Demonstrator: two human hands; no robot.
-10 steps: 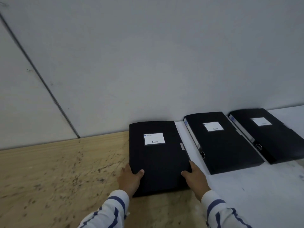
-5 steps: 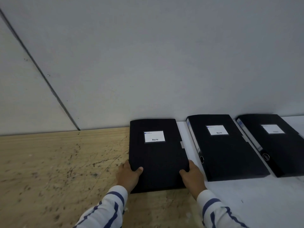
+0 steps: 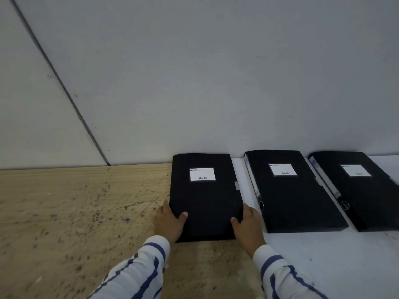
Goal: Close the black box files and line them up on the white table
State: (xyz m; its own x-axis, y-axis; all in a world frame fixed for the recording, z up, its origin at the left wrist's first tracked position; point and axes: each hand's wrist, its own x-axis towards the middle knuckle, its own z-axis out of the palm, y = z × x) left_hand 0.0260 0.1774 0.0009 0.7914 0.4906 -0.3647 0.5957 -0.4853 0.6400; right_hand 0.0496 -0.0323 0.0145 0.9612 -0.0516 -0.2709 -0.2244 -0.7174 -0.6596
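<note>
A: Where are the hands?
B: The left hand and right hand clamp the near corners of the closed left box file — thumbs on its lid.
A: Which step?
B: Lining up, I judge. It straddles the wooden counter and the white counter — next calls for sliding right, though the middle box file lies just beside, leaving little room.

Three box files in row against wall (leftmost straddling wooden board, table).
</note>
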